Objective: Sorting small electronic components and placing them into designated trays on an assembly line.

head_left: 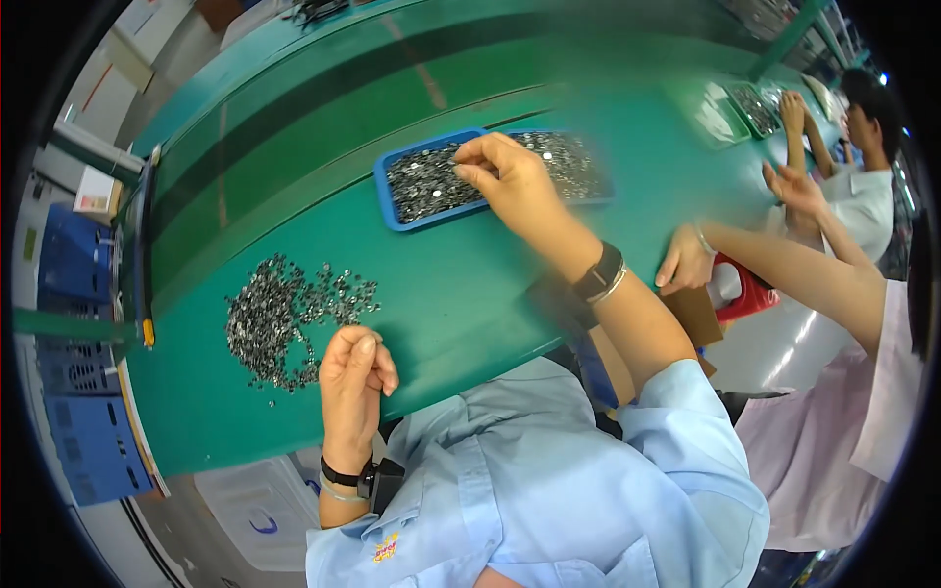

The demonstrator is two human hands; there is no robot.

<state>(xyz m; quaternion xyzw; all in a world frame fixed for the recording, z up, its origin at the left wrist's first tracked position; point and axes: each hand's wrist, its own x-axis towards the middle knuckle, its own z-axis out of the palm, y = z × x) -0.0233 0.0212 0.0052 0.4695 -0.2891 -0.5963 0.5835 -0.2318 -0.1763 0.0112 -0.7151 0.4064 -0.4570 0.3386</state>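
My right hand (505, 176) is over a blue tray (385, 186) filled with small dark, shiny metal-looking parts (421, 176). Its thumb and forefinger come together in a pinch; anything between them is too small to make out. Near the table's front edge, my left hand (355, 367) is raised with curled fingers, thumb against fingertips. Whatever it may hold is hidden. Just beyond and left of that hand, a loose pile of similar small parts (265, 318) spreads over the green table (441, 284).
Right of the blue tray, a second tray of parts (573, 167) is partly blurred. A co-worker's hand (686, 260) rests by the table edge, above a red container (745, 289). Another person sits farther right beside a green tray (755, 108). A translucent bin (260, 510) stands below the left edge.
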